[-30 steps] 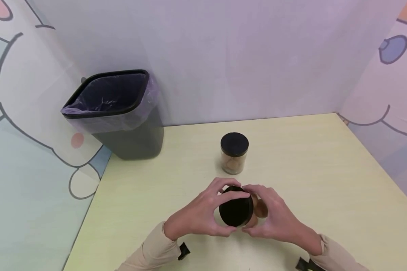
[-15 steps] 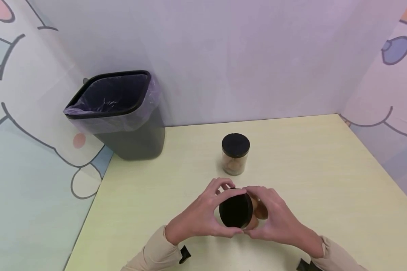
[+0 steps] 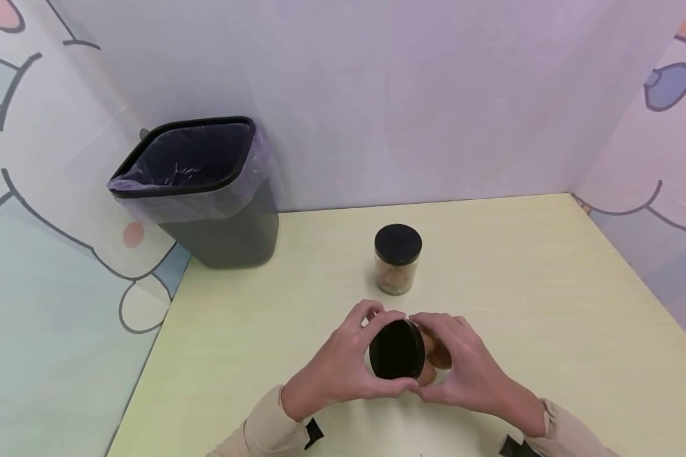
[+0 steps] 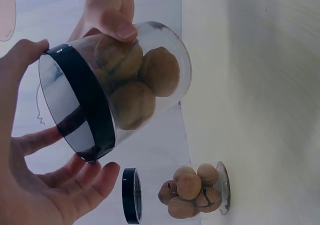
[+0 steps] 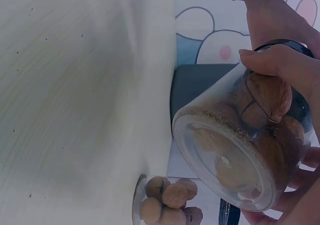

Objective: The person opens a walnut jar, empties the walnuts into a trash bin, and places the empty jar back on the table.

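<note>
A clear jar [image 5: 200, 105] with a black-rimmed lid [image 4: 95, 102] is held tilted above the table, lid to the left. Several walnuts [image 4: 161, 72] lie inside it. My left hand [image 3: 343, 365] grips the lid, thumb at the near side and fingers round the far side. My right hand [image 3: 471, 362] holds the jar's body, its thumb and fingers on opposite sides of the glass. A second lidded jar [image 3: 396, 274], also with several walnuts, stands upright on the table just beyond my hands.
A grey bin [image 3: 234, 235] with a black rim and a purple liner stands at the table's back left corner. The pale wooden table [image 3: 520, 266] meets a plain wall behind and cartoon-printed walls at both sides.
My left hand's fingers have shifted round the lid: the index finger has drawn back to its far edge and the thumb has moved to the right. The right hand stays nearly still.
</note>
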`<state>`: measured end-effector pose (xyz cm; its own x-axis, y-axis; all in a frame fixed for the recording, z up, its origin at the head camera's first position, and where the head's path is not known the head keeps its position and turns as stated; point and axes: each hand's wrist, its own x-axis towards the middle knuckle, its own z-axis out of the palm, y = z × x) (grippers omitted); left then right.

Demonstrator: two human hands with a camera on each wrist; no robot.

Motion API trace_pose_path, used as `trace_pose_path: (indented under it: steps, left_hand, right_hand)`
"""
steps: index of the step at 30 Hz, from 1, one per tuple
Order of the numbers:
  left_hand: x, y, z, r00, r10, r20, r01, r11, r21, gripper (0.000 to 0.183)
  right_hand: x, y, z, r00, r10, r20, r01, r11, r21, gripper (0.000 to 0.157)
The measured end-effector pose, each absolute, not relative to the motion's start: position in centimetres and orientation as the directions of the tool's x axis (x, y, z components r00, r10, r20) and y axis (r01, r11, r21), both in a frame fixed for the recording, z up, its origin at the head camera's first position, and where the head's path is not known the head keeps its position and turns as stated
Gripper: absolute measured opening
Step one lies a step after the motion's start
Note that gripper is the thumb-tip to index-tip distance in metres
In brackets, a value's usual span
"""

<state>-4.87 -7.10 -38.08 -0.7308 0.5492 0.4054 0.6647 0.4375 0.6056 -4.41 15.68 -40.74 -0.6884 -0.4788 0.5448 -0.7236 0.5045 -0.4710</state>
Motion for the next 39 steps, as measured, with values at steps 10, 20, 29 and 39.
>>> trace_pose_path:
  steps: [10, 20, 29, 39]
  left_hand:
    - [-4.4, -6.8, -38.0, -0.782, 0.502, 0.369, 0.612, 0.509, 0.605, 0.071]
    - [-5.1, -8.0, -36.8, -0.646, 0.655, 0.393, 0.743, 0.420, 0.521, 0.076]
    - [-5.6, -9.2, -36.4, -0.486, 0.741, 0.463, 0.851, 0.283, 0.441, 0.075]
    - [-6.0, -8.6, -36.9, -0.337, 0.770, 0.542, 0.926, 0.167, 0.338, 0.074]
  right_hand:
    - [-4.5, 15.7, -40.7, -0.667, -0.471, 0.577, -0.737, 0.528, -0.421, 0.090]
    - [-4.7, 15.8, -40.7, -0.653, -0.469, 0.594, -0.749, 0.515, -0.417, 0.094]
    - [-4.8, 15.8, -40.7, -0.663, -0.472, 0.581, -0.744, 0.503, -0.441, 0.092]
    - [-5.2, 15.7, -40.6, -0.638, -0.481, 0.601, -0.765, 0.484, -0.425, 0.090]
